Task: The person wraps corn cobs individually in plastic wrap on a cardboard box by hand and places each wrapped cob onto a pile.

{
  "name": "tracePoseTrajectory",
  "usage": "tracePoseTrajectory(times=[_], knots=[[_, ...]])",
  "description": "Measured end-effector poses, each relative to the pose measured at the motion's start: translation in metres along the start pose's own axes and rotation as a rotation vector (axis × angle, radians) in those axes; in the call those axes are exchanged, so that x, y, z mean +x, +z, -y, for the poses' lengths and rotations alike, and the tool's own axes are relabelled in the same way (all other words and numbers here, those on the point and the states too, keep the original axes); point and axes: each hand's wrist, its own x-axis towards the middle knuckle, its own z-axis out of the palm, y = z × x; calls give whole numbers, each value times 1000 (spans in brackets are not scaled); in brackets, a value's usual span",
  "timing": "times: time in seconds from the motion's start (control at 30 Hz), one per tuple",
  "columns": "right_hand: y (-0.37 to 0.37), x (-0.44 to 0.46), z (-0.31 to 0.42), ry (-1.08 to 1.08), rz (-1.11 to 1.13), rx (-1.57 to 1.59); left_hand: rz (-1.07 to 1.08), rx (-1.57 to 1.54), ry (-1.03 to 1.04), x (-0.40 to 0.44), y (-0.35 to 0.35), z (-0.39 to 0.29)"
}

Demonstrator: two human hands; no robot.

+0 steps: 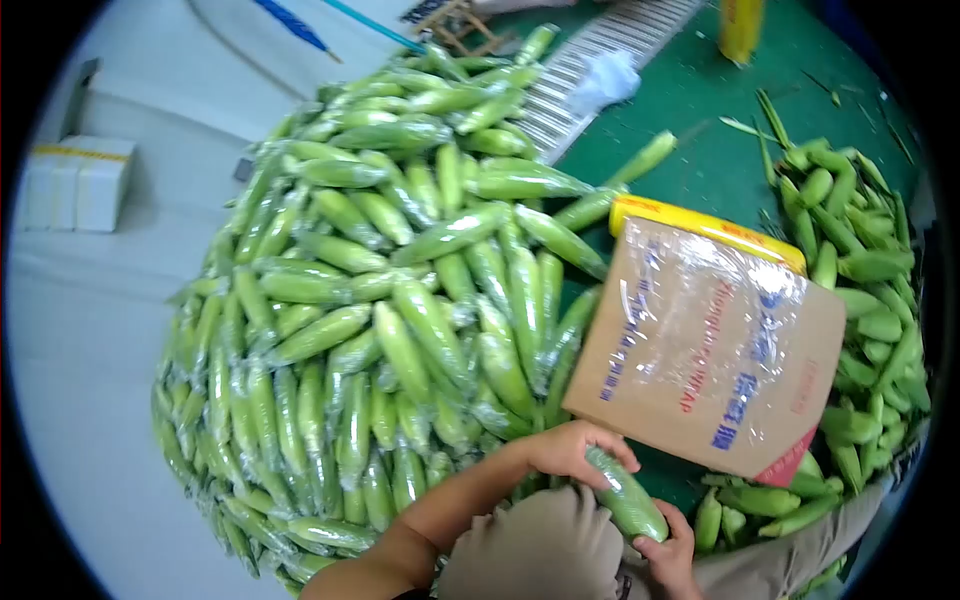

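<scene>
Low in the view, a husked-on ear of corn [628, 497] in clear plastic film is held at both ends. My left hand [583, 452] grips its upper end, fingers curled round it. At the lower end, my right hand [672, 552] has its thumb and fingers closed on the corn. Just beyond the hands lies a brown cardboard box [660, 350] with printed lettering and a sheet of clear film spread across its top. Along the box's far edge sits a yellow film-roll carton [710, 234].
To the left rises a large pile of film-wrapped corn [400, 300]. Unwrapped corn [860, 250] is heaped at the right. Further off on the green floor [700, 110] are a slatted metal strip [570, 85], crumpled plastic [604, 82] and a yellow post [741, 30]. White boxes [85, 190] stand far left.
</scene>
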Motion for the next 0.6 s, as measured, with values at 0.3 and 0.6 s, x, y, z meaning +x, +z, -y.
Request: tracePoseTrajectory(times=[0.3,0.6], knots=[[190,150,225,-909,-453,-17,-588,-871,1056,0,-16,-117],[-155,130,123,-769,-984,-133,-1463,113,626,-78,-339,-223]])
